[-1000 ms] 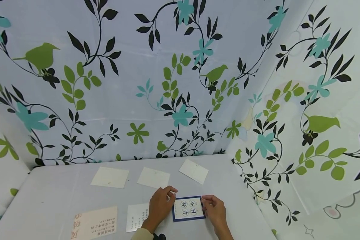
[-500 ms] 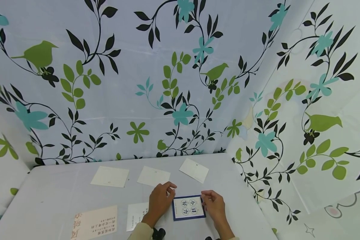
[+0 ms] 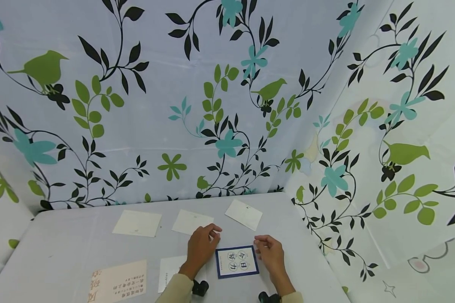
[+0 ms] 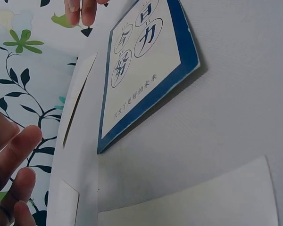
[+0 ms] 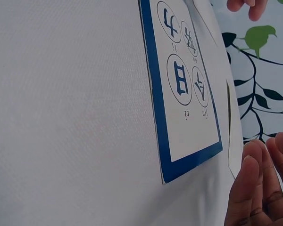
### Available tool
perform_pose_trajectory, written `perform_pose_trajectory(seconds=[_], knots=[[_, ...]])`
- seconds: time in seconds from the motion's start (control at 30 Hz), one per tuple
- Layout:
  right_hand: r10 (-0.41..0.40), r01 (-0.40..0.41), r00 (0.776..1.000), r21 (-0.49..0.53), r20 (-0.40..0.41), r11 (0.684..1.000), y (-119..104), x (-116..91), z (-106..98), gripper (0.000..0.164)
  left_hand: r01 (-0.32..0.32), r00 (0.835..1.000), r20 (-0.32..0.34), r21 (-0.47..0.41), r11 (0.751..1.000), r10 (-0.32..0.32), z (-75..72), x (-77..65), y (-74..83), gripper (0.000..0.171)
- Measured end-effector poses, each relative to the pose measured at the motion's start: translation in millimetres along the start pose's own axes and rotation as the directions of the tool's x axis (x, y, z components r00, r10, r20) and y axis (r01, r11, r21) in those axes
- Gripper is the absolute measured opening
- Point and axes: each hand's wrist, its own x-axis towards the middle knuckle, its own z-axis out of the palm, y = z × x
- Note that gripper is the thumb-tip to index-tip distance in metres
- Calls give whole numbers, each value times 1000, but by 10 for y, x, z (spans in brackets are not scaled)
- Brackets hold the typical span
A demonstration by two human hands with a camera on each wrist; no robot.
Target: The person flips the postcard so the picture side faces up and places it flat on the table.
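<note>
A card with a dark blue border and circled blue characters (image 3: 237,261) lies face up on the white table. My left hand (image 3: 202,247) hovers just left of this card, fingers loosely bent and holding nothing. On the other side, my right hand (image 3: 271,254) is held near the card's right edge, also with nothing in its fingers. In the right wrist view a gap shows between the card's blue corner (image 5: 167,172) and the right fingers (image 5: 250,176). The left fingers (image 4: 26,146) are likewise apart from it in the left wrist view.
Three blank off-white cards, at left (image 3: 137,223), middle (image 3: 192,219) and right (image 3: 244,214), lie along the back. Front left are a peach card with lettering (image 3: 119,281) and a white text card (image 3: 168,269), partly hidden by the left forearm. A patterned curtain (image 3: 144,126) stands behind.
Both hands have drawn slightly up and away from the blue-bordered card; the right fingers, earlier at its upper right corner, are now off it. The card stays in place.
</note>
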Motion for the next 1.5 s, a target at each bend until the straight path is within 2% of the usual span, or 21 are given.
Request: perform_pose_trajectory(seconds=[0.33, 0.67, 1.13, 1.3, 1.5], knots=[[-13, 12, 999, -11, -50, 1000, -45, 66, 0, 17, 5, 1000, 0, -7, 1000, -5, -8, 124, 33, 14], [-22, 22, 998, -2, -59, 1000, -55, 180, -3, 21, -1, 1000, -13, 1, 1000, 1, 30, 186, -36, 16], [-31, 29, 997, -37, -66, 999, -80, 270, -17, 23, 13, 1000, 16, -22, 1000, -13, 78, 325, -71, 17], [-24, 20, 997, -56, -73, 998, -71, 306, 12, 23, 36, 999, 40, -18, 999, -35, 100, 371, -75, 17], [-23, 19, 997, -53, -73, 998, -86, 337, 20, 24, 24, 999, 45, -9, 1000, -24, 95, 394, -58, 18]])
